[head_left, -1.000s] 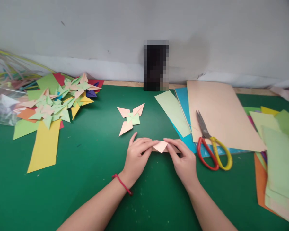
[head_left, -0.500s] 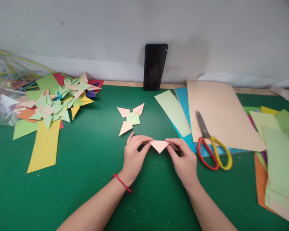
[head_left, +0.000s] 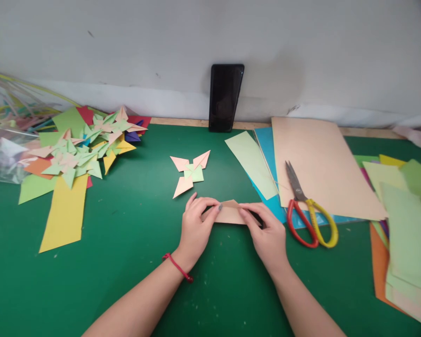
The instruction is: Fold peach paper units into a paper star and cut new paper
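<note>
A small folded piece of pink paper (head_left: 230, 215) is held low over the green table between my two hands. My left hand (head_left: 197, 222) pinches its left end with thumb and fingers. At the right end, my right hand (head_left: 268, 231) grips it the same way. The paper's long straight edge faces me, and a low point shows along its far side. Beyond my left hand lies a folded paper star (head_left: 194, 173) with a green middle and three pink points.
Scissors (head_left: 301, 201) with red and yellow handles lie partly on a large peach sheet (head_left: 326, 159). A dark phone (head_left: 226, 98) leans on the wall. Folded paper stars (head_left: 73, 154) pile up at left, by a clear plastic bag (head_left: 3, 159). Coloured sheets (head_left: 410, 234) lie at right.
The pink paper has been turned: its triangular point faced me before, and now a long straight edge does. Both hands stay in nearly the same place.
</note>
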Demonstrator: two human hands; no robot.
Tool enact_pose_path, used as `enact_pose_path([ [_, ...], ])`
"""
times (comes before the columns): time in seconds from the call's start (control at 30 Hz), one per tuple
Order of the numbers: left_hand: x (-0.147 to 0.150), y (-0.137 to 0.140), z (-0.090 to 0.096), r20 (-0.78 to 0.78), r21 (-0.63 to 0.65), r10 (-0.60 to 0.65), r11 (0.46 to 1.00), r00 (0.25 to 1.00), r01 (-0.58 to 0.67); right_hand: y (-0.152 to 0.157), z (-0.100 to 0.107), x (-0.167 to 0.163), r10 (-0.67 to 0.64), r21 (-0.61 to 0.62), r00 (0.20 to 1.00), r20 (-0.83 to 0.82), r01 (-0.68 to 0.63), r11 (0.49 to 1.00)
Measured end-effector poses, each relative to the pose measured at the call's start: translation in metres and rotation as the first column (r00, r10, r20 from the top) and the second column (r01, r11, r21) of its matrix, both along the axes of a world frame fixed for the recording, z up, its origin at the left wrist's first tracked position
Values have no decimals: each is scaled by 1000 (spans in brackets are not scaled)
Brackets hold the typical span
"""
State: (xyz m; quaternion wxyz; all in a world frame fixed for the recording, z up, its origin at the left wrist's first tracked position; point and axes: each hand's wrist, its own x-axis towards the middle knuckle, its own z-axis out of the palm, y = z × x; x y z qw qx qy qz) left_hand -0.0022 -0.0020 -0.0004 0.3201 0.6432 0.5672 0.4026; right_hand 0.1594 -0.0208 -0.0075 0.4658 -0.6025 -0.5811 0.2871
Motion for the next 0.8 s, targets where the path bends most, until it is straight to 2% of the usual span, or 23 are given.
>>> enact_pose_path([
  [0.43,1,-1,2,18,-40,10,999,1000,-9,0,-3,0,-15,-40,1000,-6,15,999],
  [0.67,1,-4,1,125,-166,80,984,989,-59,-2,-2,0,-36,-91,999,13,37,995],
  [0.73,1,-5,2,72,-81,78,994,994,-72,-2,-4,1,-55,-108,998,-20,52,993],
  [0.8,1,-8,3,-55,105,49,993,997,-43,-2,-7,2,-79,-115,995,-62,71,991],
])
